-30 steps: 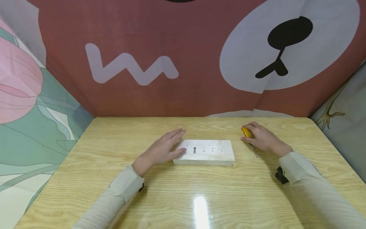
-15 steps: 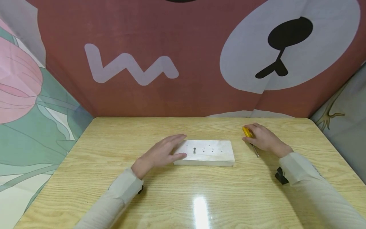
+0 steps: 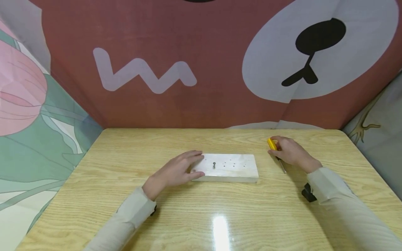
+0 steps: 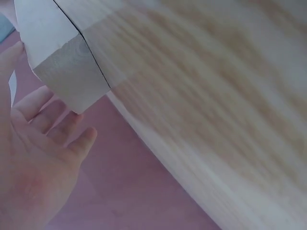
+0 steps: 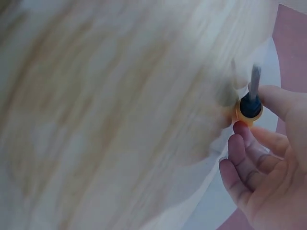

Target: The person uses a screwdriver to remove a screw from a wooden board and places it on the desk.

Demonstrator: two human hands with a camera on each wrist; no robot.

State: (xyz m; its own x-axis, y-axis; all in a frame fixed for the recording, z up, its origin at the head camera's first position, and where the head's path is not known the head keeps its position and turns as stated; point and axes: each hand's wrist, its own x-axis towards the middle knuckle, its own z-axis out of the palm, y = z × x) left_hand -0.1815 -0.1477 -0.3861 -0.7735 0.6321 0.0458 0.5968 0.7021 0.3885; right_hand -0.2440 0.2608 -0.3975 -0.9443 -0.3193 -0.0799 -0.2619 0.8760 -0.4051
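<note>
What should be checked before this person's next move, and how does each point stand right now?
1. White block lying flat on the table: ok.
2. Left hand at the block: ok, it is at the left end, thumb on the near side, fingers toward the far side.
3. Block held firmly: cannot tell; pressure does not show.
4. Screwdriver in the right hand: ok, pinched by its yellow handle.
5. Screwdriver tip at the screw: not ok, it is off to the right, apart from the block.
6. Tip shape matching the screw's head: cannot tell; too small and blurred.
</note>
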